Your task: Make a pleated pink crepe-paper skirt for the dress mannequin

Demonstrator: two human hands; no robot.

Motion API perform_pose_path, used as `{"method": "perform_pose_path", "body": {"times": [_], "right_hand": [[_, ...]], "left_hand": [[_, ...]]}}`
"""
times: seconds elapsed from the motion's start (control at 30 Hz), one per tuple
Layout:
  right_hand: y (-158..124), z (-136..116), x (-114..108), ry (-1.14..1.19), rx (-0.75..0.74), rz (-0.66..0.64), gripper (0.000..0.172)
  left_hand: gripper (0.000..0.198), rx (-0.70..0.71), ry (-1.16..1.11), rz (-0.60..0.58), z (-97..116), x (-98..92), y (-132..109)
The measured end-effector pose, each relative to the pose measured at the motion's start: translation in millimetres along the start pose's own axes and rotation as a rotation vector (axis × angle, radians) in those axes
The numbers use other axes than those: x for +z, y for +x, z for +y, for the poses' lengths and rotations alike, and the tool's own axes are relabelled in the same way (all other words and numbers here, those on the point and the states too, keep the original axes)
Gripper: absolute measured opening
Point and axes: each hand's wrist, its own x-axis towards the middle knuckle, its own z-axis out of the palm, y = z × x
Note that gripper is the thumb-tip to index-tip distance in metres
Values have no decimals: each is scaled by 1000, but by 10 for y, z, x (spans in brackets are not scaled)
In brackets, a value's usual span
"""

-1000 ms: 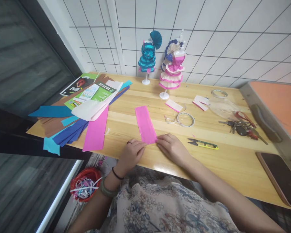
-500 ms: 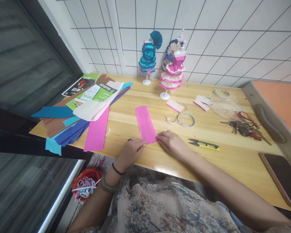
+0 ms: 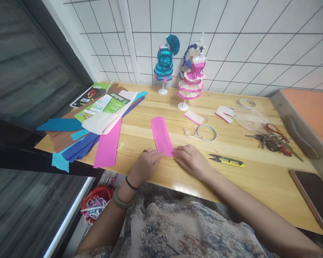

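A strip of pink crepe paper (image 3: 162,135) lies on the wooden table in front of me, its near edge between my two hands. My left hand (image 3: 148,163) pinches the near left corner. At the near right corner, the fingers of my right hand (image 3: 190,159) are closed on the paper's edge. To the right of that hand lie yellow-and-black thread snips (image 3: 227,160). Beyond it rests a roll of white tape (image 3: 207,132) with a loose curled end, and a small pink-and-white paper piece (image 3: 193,117).
Paper-dressed mannequins, one teal (image 3: 164,66) and one pink (image 3: 191,80), stand by the tiled wall. Coloured paper sheets (image 3: 88,143) pile up at left. Keys (image 3: 271,143), a phone (image 3: 313,197) and a grey case (image 3: 293,118) are at right. A red basket (image 3: 87,200) of scraps sits below.
The near edge of the pink paper has shifted slightly away from me, and my left fingers have moved with it. My right hand stays nearly in place.
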Motion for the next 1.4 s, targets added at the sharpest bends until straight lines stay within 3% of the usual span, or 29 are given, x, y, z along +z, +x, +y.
{"method": "perform_pose_path", "body": {"times": [0.23,0.43,0.63,0.73,0.83,0.9,1.0,1.13,1.4], "right_hand": [[63,57,64,134,90,60,29],[143,-5,43,548,226,189,16],[264,-112,-301,801,369,204,20],[331,-174,-557,878,435,214,21],[408,-213,-806,936,441,235,22],[462,-223,-948,941,427,277,23],[532,-214,-1109,914,387,350,26],[581,-155,-1230,845,309,398,40],[678,39,-1334,846,287,557,38]], "left_hand": [[17,-70,-136,143,44,-140,165],[15,-82,-191,217,66,-256,286],[15,-36,-201,306,207,-478,476],[33,-9,-181,343,307,-594,598],[64,-22,-294,289,382,-641,755],[72,-81,-461,209,416,-630,880],[65,-146,-696,125,449,-588,1080],[58,-178,-865,112,478,-573,1323],[60,-124,-912,105,494,-601,1718]]}}
